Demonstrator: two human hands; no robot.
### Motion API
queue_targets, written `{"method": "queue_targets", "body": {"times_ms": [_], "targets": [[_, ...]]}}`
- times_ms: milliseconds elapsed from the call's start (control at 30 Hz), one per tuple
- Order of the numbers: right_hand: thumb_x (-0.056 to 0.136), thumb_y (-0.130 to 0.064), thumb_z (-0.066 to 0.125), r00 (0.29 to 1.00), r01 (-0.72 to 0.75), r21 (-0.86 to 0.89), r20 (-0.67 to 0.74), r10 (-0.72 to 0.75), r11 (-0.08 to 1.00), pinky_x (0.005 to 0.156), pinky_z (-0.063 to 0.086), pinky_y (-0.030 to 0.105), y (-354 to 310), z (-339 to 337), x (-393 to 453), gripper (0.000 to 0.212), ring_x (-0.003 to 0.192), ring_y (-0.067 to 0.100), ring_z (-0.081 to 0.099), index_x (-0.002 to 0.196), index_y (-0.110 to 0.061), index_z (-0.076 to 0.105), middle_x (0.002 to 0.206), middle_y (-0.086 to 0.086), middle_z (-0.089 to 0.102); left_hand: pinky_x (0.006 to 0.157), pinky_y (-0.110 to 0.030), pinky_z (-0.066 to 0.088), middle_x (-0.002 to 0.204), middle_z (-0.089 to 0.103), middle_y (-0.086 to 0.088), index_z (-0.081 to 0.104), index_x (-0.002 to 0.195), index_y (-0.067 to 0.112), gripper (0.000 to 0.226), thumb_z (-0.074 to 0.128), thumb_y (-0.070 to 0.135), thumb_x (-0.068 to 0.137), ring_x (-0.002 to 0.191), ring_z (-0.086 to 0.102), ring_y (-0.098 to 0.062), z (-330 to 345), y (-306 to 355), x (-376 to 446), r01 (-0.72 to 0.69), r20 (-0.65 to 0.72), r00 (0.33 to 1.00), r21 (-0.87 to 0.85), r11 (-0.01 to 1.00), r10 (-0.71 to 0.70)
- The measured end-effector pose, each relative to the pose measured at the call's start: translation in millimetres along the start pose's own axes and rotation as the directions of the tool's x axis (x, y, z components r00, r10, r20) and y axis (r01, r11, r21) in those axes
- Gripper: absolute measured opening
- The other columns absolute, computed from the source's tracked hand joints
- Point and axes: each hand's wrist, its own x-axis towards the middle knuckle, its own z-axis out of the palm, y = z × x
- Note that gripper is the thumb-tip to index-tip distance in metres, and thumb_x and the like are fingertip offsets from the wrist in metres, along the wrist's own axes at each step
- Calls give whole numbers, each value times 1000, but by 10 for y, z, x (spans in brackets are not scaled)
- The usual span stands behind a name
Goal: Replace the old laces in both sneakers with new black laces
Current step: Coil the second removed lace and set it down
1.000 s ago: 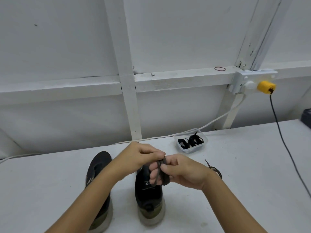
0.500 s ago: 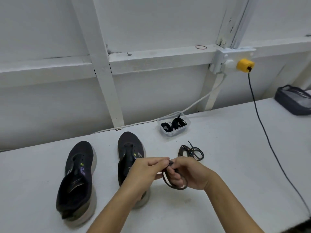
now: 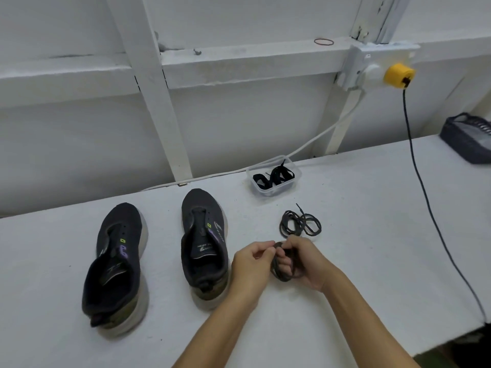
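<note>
Two dark sneakers without laces stand side by side on the white table, the left sneaker (image 3: 117,264) and the right sneaker (image 3: 204,243), toes pointing away from me. Just right of them, my right hand (image 3: 305,261) grips a coiled old dark lace (image 3: 281,272), and my left hand (image 3: 252,264) pinches the lace's top end. A second old lace (image 3: 300,221) lies coiled on the table just beyond my hands. A clear plastic tub (image 3: 273,179) near the wall holds the new black laces (image 3: 276,175).
A black cable (image 3: 425,187) hangs from a yellow plug (image 3: 398,75) on the wall socket and runs across the table's right side. A dark basket (image 3: 470,136) sits at the far right. A white cable runs along the wall base.
The view has swung right and down, so the sneakers now sit left of my hands. My hands stay together on the coiled lace, which has moved to the right of the sneakers, near the other old lace.
</note>
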Motion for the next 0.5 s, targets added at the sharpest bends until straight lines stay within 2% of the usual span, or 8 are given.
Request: {"method": "queue_targets", "body": {"times_ms": [67,100,200,267,367,433,467,500], "targets": [[92,-13,35,999,25,-87,-45,-29,996,47,33,26,-59,21,99,32,45,18,38,63,-11,48,55,5,39,74,-32,60,79,75,-7,69,105,4,15,57,1,97,64,68,-19,47,15,104,30,-29,999,-85,996,-32],[92,-12,37,997,35,-128,-66,-44,991,49,33,28,-103,49,134,31,47,18,40,64,-11,49,56,5,41,69,-27,58,77,74,-5,68,106,4,15,56,2,97,63,66,-17,66,31,151,32,-54,998,-105,994,-38],[88,-9,42,979,71,-291,-160,-122,954,48,30,28,-236,121,240,26,44,18,39,63,-9,49,53,6,44,71,-17,51,86,73,0,69,103,14,15,57,8,97,79,67,-12,118,46,287,-12,-155,988,-53,999,4],[85,-7,44,960,90,-453,-197,-198,887,45,30,26,-318,121,295,23,41,16,39,62,-11,45,50,6,45,72,-17,48,94,72,1,69,102,18,15,56,11,98,88,66,-12,156,34,345,-23,-189,982,6,1000,23],[82,-5,54,954,116,-566,-166,-250,816,52,45,30,-402,89,364,25,49,20,52,60,-14,53,57,8,57,69,-14,45,94,69,7,66,99,21,14,55,12,98,92,66,-13,173,35,444,-19,-257,966,62,998,35],[87,-6,66,929,137,-606,-194,-314,783,67,57,30,-416,58,411,10,63,18,67,79,-12,68,73,4,72,65,-10,43,89,65,12,64,97,22,14,54,11,98,88,65,-12,178,73,509,-37,-290,954,131,991,74],[88,-9,71,907,146,-643,-217,-361,752,73,57,26,-416,45,437,5,72,14,71,90,-14,72,80,0,75,64,-10,43,86,63,14,63,96,21,14,54,11,98,86,63,-11,187,94,536,-42,-295,951,167,985,91],[87,-12,75,879,154,-688,-232,-416,709,77,57,24,-414,39,465,9,79,11,72,95,-16,73,84,-4,75,63,-12,43,85,62,14,64,95,20,15,53,10,98,85,62,-12,199,120,562,-41,-302,948,200,979,101]]}}
